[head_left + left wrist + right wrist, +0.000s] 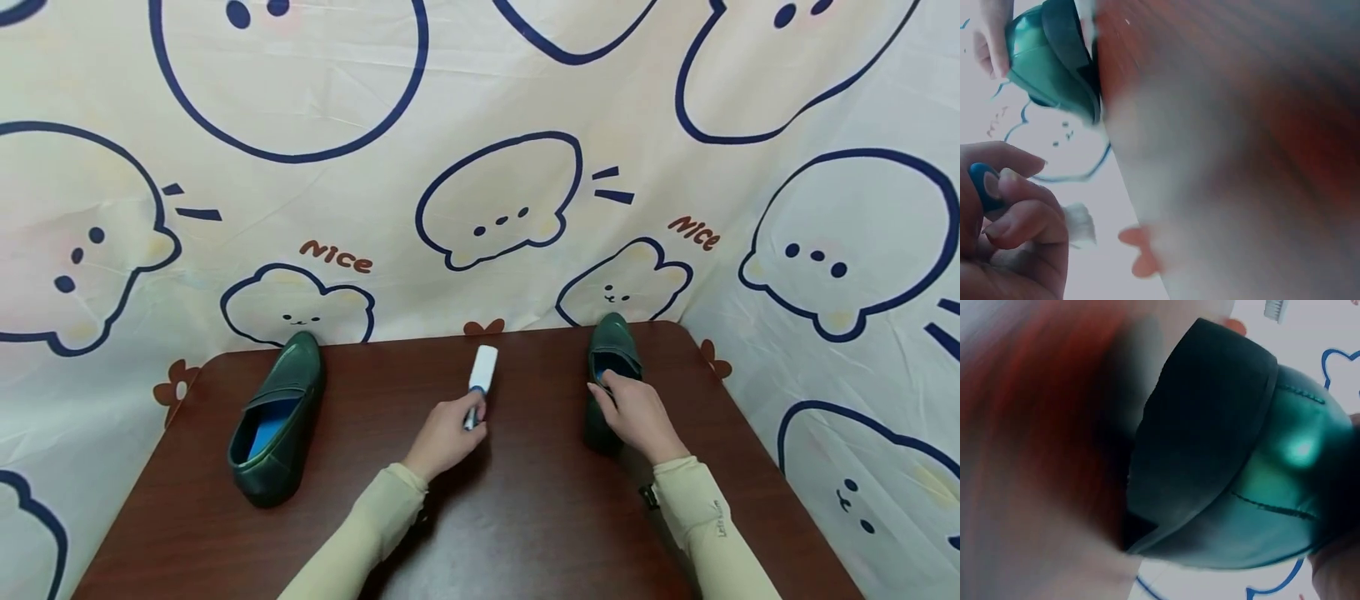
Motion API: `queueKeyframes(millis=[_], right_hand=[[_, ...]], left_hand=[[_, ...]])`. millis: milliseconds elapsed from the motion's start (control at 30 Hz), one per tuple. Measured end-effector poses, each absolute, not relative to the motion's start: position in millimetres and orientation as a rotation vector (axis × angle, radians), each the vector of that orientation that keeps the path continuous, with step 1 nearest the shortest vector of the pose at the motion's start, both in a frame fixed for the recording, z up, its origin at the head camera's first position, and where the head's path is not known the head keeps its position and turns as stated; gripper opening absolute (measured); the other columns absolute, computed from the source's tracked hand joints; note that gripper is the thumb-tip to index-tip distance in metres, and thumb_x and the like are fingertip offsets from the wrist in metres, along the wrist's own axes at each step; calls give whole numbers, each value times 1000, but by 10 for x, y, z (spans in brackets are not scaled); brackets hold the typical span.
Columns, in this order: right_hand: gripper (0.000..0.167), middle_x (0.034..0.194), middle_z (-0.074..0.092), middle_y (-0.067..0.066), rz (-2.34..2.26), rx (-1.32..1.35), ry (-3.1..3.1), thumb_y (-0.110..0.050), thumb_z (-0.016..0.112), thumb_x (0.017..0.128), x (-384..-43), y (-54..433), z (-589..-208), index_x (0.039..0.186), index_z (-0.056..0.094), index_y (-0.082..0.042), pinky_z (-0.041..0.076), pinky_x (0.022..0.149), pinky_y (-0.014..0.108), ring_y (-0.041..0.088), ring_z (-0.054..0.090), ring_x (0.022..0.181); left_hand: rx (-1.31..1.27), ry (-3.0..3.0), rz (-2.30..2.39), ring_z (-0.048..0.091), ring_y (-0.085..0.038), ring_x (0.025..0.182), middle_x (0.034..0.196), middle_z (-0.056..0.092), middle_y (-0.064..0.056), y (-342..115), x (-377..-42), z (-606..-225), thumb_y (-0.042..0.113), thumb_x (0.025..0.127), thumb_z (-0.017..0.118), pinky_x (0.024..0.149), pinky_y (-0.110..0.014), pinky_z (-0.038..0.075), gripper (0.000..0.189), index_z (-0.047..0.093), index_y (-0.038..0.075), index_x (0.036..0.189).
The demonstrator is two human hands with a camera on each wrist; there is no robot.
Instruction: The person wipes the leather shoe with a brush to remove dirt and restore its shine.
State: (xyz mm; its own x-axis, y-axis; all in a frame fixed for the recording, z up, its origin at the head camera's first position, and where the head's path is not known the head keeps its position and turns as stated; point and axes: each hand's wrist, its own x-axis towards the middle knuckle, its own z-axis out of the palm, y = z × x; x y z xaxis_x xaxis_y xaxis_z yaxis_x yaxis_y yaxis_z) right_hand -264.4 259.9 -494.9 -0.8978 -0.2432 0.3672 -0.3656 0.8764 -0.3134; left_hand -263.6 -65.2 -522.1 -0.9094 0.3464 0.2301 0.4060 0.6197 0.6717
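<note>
Head: dk-brown wood-grain tabletop point(540, 517), rounded far corners; cream-white printed cloth point(393, 200) behind & at sides, navy cartoon outlines, brown "Nice" lettering. Green leather loafer w/ blue insole point(294, 437), tabletop L. L hand point(447, 433) clamped on slim white-and-blue brush point(483, 369), mid-tabletop. R hand point(639, 414) clamped on second green leather shoe point(602, 429), far R.
L wrist: brush's blue part in curled fingers; tabletop blurred.
R wrist: second shoe's dk sole twd cam.; tabletop blurred.

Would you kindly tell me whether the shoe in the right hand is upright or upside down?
Upright: the head view shows the shoe with its opening facing up, the right hand gripping it.
</note>
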Motion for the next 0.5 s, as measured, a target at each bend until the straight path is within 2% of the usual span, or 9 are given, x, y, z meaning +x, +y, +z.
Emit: queueKeyframes(millis=[300,500], right_hand=[[28,57,43,-1,780,320,-2753,-30,63,105,-2803,2077,-4826,90,65,-7,39,55,31,14,44,53],[28,63,52,2,915,306,-2800,-30,62,105,-2900,1697,-4786,96,66,-4,42,61,31,16,49,58]], left_hand=[[-552,-2830,-1118,38,-4,55,63,36,10,-1377,-2435,-5216,0,88,65,54,-22,32,26,47,19,87],[-456,-2902,-1100,40,-7,53,64,38,7,-1629,-2340,-5196,1,92,65,53,-23,34,25,48,19,88]])
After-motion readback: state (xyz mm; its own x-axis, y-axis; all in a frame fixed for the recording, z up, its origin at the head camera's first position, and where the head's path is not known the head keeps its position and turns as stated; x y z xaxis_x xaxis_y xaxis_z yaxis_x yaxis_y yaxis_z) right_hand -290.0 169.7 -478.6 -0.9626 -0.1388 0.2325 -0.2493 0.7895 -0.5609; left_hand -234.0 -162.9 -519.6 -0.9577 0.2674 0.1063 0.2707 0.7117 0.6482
